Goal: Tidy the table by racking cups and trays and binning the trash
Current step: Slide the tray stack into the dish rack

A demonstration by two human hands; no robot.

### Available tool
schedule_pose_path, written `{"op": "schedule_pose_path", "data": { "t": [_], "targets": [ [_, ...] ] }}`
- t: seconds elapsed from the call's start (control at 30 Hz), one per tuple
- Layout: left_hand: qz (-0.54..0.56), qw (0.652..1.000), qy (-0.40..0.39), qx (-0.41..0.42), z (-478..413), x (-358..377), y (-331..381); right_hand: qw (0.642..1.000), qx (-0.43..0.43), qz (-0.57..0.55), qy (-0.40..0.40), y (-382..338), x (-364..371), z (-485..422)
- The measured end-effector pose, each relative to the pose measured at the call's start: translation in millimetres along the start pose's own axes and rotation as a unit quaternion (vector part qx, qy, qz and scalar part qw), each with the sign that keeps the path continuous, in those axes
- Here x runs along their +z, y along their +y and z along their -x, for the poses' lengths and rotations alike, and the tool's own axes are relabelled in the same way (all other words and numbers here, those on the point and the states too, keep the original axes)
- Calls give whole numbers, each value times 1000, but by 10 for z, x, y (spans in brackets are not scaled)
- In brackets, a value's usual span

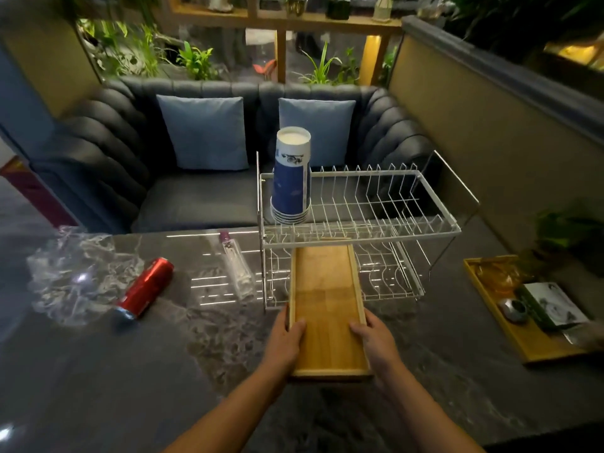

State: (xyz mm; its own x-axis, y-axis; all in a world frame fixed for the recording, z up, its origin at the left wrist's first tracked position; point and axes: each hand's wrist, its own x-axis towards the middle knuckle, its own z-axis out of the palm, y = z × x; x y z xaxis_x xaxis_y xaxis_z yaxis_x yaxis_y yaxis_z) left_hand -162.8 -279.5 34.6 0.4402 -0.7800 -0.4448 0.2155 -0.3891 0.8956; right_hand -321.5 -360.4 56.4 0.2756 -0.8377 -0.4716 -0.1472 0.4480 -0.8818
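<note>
Two bare forearms, no sleeves, hands point(284, 341) without rings.

A dark marbled counter point(98, 387) fills the lower half of the view, streaked with glare from unseen lights. Beyond its far edge, at 12 o'clock, stands a dark channel-tufted sofa point(108, 152) with two pale blue cushions point(204, 132) upright against its back. Behind it, green plants point(196, 62) grow beneath a wooden shelf point(284, 18). At 2 o'clock a beige partition wall point(483, 125) with a dark cap runs alongside. The room is dim.
</note>
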Motion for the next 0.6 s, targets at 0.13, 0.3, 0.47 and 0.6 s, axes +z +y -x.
{"op": "schedule_pose_path", "data": {
  "t": [0.13, 0.3, 0.47, 0.6],
  "targets": [
    [-15, 999, 27, -16, -290, 42, 171, 1000, 5, 10, 1, -163, 61, -343],
    [-29, 998, 63, -11, -660, 162, 395, 1000, 19, 3, -25, -347, 60, -810],
    [-37, 994, 106, -4, -930, 249, 545, 998, 31, -18, -52, -493, 71, -1163],
    [-58, 988, 141, -15, -1091, 230, 552, 997, 47, -9, -66, -526, 148, -1389]
  ]
}}
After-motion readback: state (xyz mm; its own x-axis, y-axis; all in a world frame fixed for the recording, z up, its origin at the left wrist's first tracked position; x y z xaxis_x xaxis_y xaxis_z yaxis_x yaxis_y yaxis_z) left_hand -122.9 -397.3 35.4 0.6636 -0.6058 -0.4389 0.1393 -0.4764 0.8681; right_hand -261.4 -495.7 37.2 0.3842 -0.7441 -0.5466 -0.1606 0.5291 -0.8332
